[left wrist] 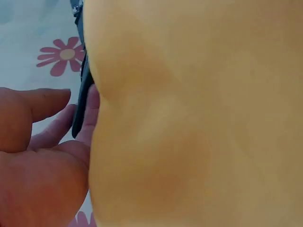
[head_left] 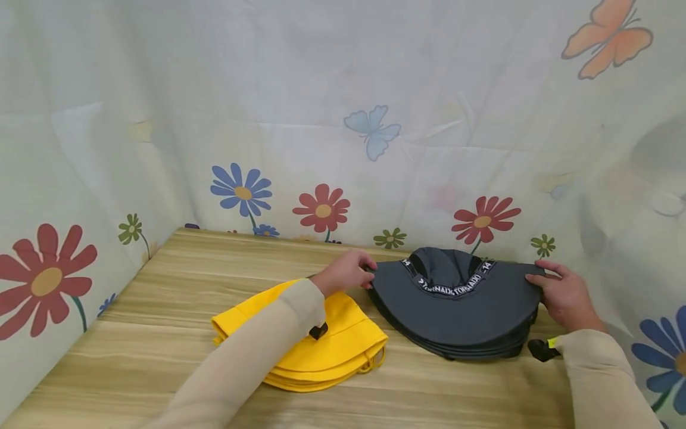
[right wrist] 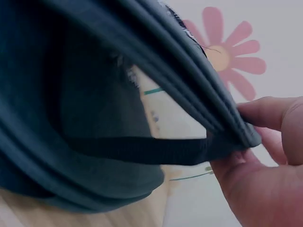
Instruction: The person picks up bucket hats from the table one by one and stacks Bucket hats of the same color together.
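A stack of folded dark grey brimmed hats [head_left: 455, 319] lies at the back right of the table, its top one showing a band lettered "TORNADO". My left hand [head_left: 343, 274] pinches the stack's left brim corner. In the left wrist view the dark brim edge [left wrist: 82, 113] sits among the fingers, while a beige sleeve [left wrist: 199, 113] hides most of that view. At the opposite corner, my right hand [head_left: 568, 298] pinches the layered brims between thumb and fingers. A black strap [right wrist: 142, 150] runs beneath the raised brim edges in the right wrist view.
A stack of folded yellow brimmed hats [head_left: 348, 339] lies left of the grey ones, partly under the left forearm. The wood-grain table [head_left: 134, 345] meets a white curtain [head_left: 300, 77] printed with flowers and butterflies behind and at both sides.
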The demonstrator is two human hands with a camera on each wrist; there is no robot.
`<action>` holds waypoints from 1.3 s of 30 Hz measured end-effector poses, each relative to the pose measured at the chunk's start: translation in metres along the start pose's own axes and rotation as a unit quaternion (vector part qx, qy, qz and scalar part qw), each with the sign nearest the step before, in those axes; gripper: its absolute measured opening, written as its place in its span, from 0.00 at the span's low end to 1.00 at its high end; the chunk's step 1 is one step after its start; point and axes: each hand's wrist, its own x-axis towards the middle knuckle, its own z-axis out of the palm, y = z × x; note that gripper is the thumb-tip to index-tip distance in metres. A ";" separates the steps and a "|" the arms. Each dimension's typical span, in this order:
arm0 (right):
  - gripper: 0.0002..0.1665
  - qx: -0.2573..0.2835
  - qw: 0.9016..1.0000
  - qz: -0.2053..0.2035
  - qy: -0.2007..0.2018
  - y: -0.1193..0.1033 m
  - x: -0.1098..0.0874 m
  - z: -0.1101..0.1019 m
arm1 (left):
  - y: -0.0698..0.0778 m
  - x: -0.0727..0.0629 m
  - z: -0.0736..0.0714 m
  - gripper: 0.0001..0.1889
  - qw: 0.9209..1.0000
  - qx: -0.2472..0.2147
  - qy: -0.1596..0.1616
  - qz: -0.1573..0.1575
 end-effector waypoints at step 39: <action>0.48 -0.492 0.841 -0.161 -0.155 -0.009 -0.032 0.080 | 0.024 -0.053 0.019 0.27 0.877 0.458 -0.135 0.057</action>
